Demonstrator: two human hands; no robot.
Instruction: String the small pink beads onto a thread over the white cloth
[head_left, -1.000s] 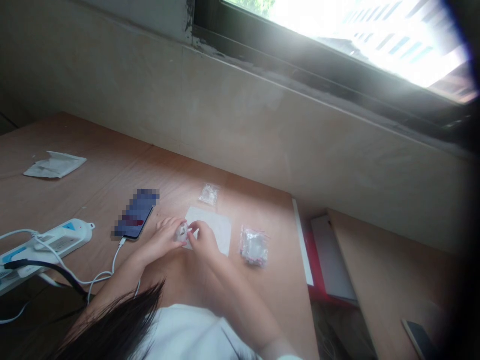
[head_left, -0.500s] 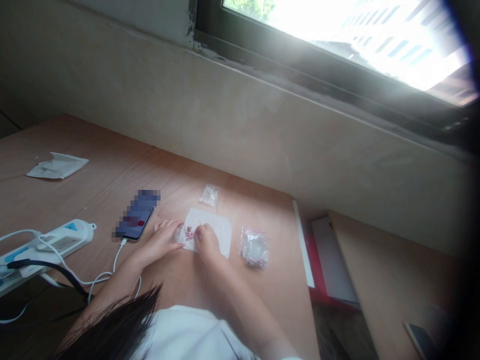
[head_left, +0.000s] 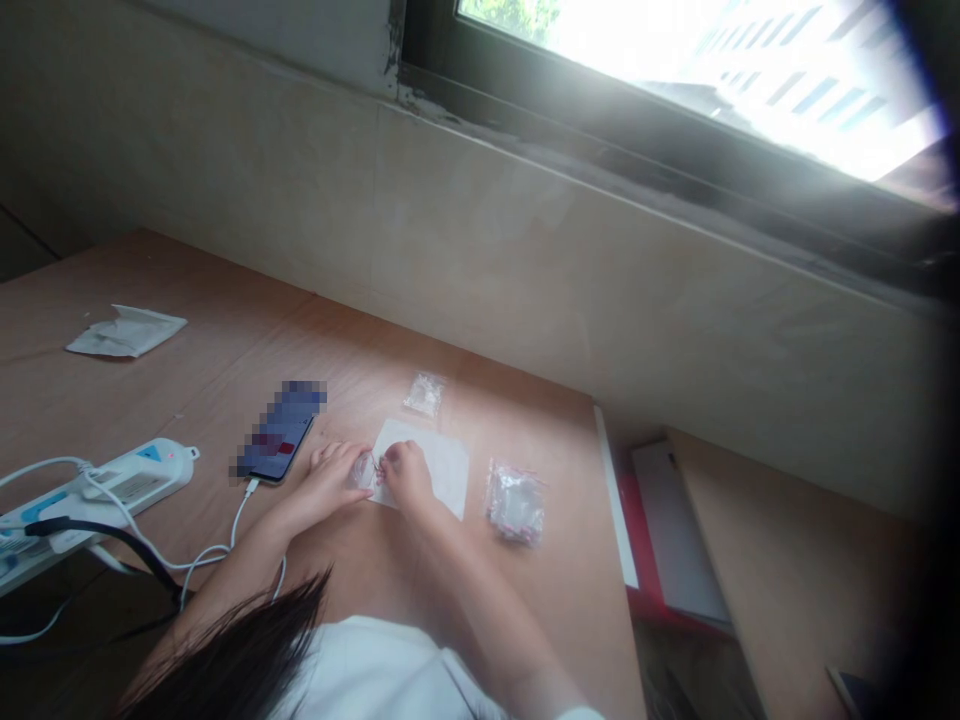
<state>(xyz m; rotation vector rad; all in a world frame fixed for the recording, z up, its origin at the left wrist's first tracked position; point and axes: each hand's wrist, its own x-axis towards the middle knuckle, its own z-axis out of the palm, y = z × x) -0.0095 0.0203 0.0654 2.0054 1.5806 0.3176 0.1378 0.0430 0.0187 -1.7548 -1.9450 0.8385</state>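
Observation:
My left hand point(head_left: 337, 473) is curled round a small clear container point(head_left: 363, 470) at the left edge of a white sheet point(head_left: 444, 470), thumb on the near side and fingers on the far side. Several small pink and dark red bead-like pieces point(head_left: 380, 476) lie just right of the container, partly covered by fingers. Over these pieces, the fingertips of my right hand point(head_left: 407, 474) are pinched together; what they hold, if anything, is too small to make out.
A clear bag with pink pieces point(head_left: 516, 503) lies right of the sheet, and a smaller clear bag point(head_left: 425, 394) beyond it. To the left are a phone point(head_left: 289, 440) on a white cable, a power strip point(head_left: 112, 495) and a torn white packet point(head_left: 135, 331).
My right hand has shifted slightly left, its fingertips now over the pink pieces and nearer the container. My left hand keeps its hold. The whole view has shifted a little.

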